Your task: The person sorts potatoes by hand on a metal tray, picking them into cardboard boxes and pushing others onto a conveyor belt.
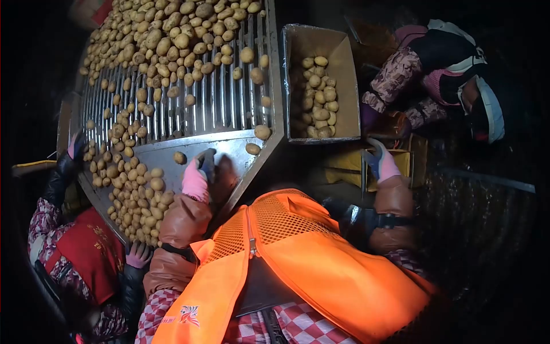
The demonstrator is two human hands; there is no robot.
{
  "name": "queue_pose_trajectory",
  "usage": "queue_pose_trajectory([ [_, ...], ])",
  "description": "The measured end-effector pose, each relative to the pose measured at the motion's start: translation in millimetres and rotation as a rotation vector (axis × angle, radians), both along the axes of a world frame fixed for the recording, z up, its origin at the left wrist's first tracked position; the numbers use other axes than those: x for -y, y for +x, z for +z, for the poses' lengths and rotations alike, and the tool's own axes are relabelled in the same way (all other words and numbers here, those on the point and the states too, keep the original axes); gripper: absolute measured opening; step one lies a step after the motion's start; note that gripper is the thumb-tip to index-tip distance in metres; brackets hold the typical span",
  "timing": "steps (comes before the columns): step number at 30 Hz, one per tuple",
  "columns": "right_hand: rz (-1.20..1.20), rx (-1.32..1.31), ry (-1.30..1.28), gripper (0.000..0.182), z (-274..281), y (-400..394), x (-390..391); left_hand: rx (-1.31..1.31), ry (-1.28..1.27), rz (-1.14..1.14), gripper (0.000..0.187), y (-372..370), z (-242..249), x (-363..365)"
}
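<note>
My left hand (199,174), in a pink and grey glove, is over the bare metal sheet (240,150) at the lower end of the sorting table. Its fingers look apart, and nothing shows in them. A single potato (180,157) lies just left of it, and a heap of potatoes (140,198) spreads farther left. Two more potatoes lie near the table's right edge. My right hand (381,162), gloved alike, is out to the right above a yellow-sided box (344,172). Its fingers are spread at the box's edge, with no potato visible in them.
Many potatoes (172,43) cover the slatted metal bars (229,103). An open cardboard box (344,74) partly filled with potatoes stands right of the table. One person (86,252) works at the left, hands by the heap; another person (435,80) bends at upper right.
</note>
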State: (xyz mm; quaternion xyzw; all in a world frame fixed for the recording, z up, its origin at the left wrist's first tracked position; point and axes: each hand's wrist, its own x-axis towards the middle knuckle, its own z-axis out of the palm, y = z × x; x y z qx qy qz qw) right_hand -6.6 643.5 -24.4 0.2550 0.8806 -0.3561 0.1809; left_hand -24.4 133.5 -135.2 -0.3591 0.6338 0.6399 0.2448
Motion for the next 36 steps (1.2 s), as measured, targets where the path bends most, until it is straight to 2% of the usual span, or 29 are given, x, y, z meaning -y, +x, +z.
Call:
queue_pose_trajectory([
  [1, -0.205, -0.124, -0.485, 0.045, -20, -6, 19, 0.032, 0.031, -0.023, 0.036, -14, 25, -18],
  [2, -0.438, 0.105, -0.822, 0.052, -14, -24, 54, -0.074, 0.029, -0.173, 0.043, -14, 1, -24],
  [3, -0.376, 0.165, -1.051, 0.059, -2, -32, 106, -0.147, 0.086, -0.208, 0.043, -18, 15, -39],
  [5, -0.185, 0.310, -1.281, 0.061, -24, -34, 174, -0.289, 0.213, -0.272, 0.047, -25, 44, -69],
  [6, -0.194, 0.448, -1.233, 0.057, -32, -40, 202, -0.564, -0.084, -0.496, 0.046, -26, 81, -77],
  [8, -0.071, 0.554, -1.080, 0.046, -37, -53, 216, -0.464, -0.130, -0.387, 0.044, -24, 58, -65],
  [9, 0.125, 0.530, -0.915, 0.037, -11, -73, 220, -0.175, 0.115, -0.124, 0.044, -31, 99, -53],
  [10, 0.266, 0.463, -0.896, 0.034, -23, -91, 200, -0.183, -0.024, -0.065, 0.043, -21, 96, -30],
  [11, 0.190, 0.367, -0.948, 0.036, -30, -118, 176, -0.189, 0.047, 0.099, 0.040, -7, 84, -3],
  [12, -0.073, 0.198, -1.075, 0.039, -34, -158, 144, -0.204, 0.116, 0.263, 0.038, 7, 71, 24],
  [13, -0.318, -0.026, -1.217, 0.043, -40, -200, 109, -0.386, 0.070, 0.343, 0.037, 22, 46, 46],
  [14, -0.537, -0.268, -1.348, 0.046, -38, -240, 70, -0.347, -0.307, 0.143, 0.036, 53, 29, 70],
  [15, -0.684, -0.416, -1.362, 0.050, -25, -269, 39, -0.290, 0.276, 0.799, 0.036, 71, 21, 89],
  [16, -0.721, -0.478, -1.313, 0.052, -7, -287, 19, -0.350, -0.051, 0.554, 0.036, 91, 7, 105],
  [17, -1.049, -0.464, -1.077, 0.050, 35, -286, 53, -0.374, -0.411, 0.346, 0.036, 110, -8, 122],
  [18, -0.930, -0.413, -1.104, 0.049, 12, -292, 49, -0.336, -0.600, 0.280, 0.035, 115, 13, 124],
  [19, -0.810, -0.359, -1.126, 0.047, -32, -298, 36, -0.283, -0.653, 0.292, 0.036, 123, 15, 129],
  [21, -0.670, -0.311, -1.131, 0.046, -61, -284, 73, -0.240, -0.792, 0.261, 0.037, 142, 14, 139],
  [24, -0.545, -0.145, -1.455, 0.041, -135, -213, 160, -0.336, -1.147, 0.000, 0.038, 153, -6, 165],
  [25, -0.504, -0.046, -1.393, 0.042, -138, -193, 182, -0.330, -1.303, -0.115, 0.039, 158, -20, 181],
  [26, -0.448, 0.083, -1.338, 0.043, -133, -172, 215, -0.280, -1.411, -0.129, 0.041, 138, 8, 166],
  [27, -0.268, 0.196, -1.121, 0.047, -82, -152, 266, 0.009, -1.152, -0.063, 0.043, 131, 18, 166],
  [28, -0.094, 0.280, -0.938, 0.052, -50, -125, 296, 0.128, -1.081, -0.136, 0.048, 148, -13, 181],
  [29, 0.017, 0.353, -0.942, 0.057, -49, -113, 306, 0.147, -1.246, -0.239, 0.050, 160, -36, 168],
  [30, 0.119, 0.471, -0.880, 0.058, -27, -104, 329, 0.277, -1.195, -0.276, 0.055, 154, -47, 163],
  [31, 0.064, 0.518, -0.876, 0.053, -19, -94, 350, 0.257, -1.039, -0.221, 0.061, 140, -1, 143],
  [32, -0.004, 0.558, -0.862, 0.049, -13, -87, 365, 0.182, -1.141, -0.392, 0.065, 149, -5, 135],
  [34, 0.111, 0.680, -0.930, 0.047, -21, -72, 382, 0.109, -1.055, -0.630, 0.055, 163, 42, 126],
  [36, 0.258, 0.736, -1.006, 0.046, -44, -74, 369, -0.129, -1.124, -0.572, 0.058, 184, 53, 99],
])
